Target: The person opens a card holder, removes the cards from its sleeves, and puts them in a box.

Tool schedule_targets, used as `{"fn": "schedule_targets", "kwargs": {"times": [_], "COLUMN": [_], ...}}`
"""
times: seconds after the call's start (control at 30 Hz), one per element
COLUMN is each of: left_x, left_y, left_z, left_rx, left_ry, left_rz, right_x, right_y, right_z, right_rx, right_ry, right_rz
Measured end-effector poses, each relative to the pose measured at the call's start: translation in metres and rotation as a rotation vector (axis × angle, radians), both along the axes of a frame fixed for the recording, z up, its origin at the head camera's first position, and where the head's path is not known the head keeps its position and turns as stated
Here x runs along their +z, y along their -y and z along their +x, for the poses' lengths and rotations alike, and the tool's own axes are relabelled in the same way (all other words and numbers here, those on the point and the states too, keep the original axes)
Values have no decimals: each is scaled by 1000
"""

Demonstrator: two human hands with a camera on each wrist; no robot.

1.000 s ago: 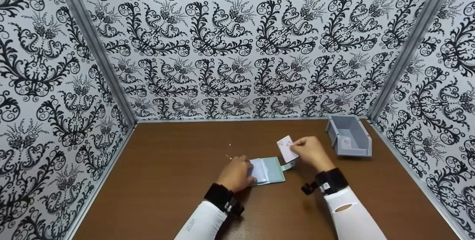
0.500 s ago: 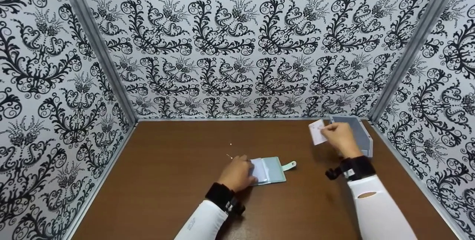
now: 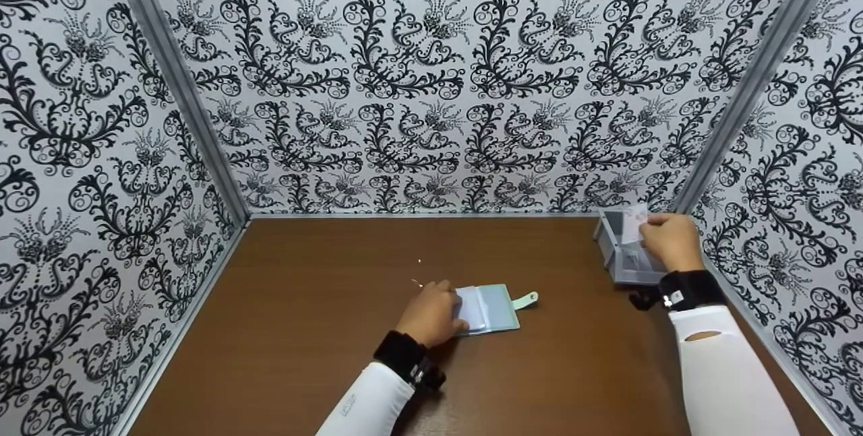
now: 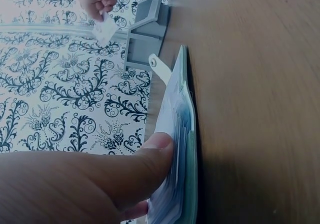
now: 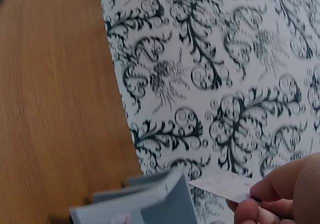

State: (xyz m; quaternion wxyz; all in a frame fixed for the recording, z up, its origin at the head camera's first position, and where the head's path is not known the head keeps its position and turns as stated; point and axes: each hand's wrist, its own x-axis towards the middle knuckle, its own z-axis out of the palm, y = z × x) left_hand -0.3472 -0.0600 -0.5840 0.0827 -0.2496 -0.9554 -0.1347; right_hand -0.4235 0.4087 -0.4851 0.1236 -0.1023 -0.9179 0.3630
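Observation:
On the brown table, a mint-green card holder (image 3: 500, 308) lies opened out, its snap strap (image 3: 526, 300) pointing right. My left hand (image 3: 429, 316) grips its left part, covering that side; in the left wrist view the thumb (image 4: 159, 143) presses on the clear sleeves (image 4: 175, 169). At the right, my right hand (image 3: 673, 242) pinches a thin white card (image 3: 632, 224) between thumb and fingers. This card is raised over the grey plastic bin (image 3: 607, 248). The right wrist view shows the card (image 5: 222, 183) with faint printing, just beside the bin's rim (image 5: 135, 199).
Inside the bin, a pale card (image 3: 634, 257) shows through below my hand. Patterned black-and-white walls (image 3: 418, 119) with grey metal posts (image 3: 748, 85) enclose the table (image 3: 303, 328) at the back and sides. Small bright specks (image 3: 417, 282) lie beyond the left hand.
My right hand has carried the card rightward from above the card holder's strap to over the grey bin. The left hand has stayed on the card holder.

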Motion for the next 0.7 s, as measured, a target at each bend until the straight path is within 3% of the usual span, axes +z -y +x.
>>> {"fn": "schedule_targets", "kwargs": {"times": [0.07, 0.3, 0.7], "left_x": [0, 0, 1], "left_y": [1, 1, 0], "left_z": [0, 0, 2], "left_rx": [-11, 10, 8], "left_ry": [-29, -1, 27], "left_rz": [-5, -3, 14], "right_x": [-4, -24, -45], "right_y": [-5, -9, -11], "right_z": [-1, -4, -3], "right_rx": [-16, -45, -50], "right_ry": [-28, -41, 3], "right_rz": [31, 138, 109]}}
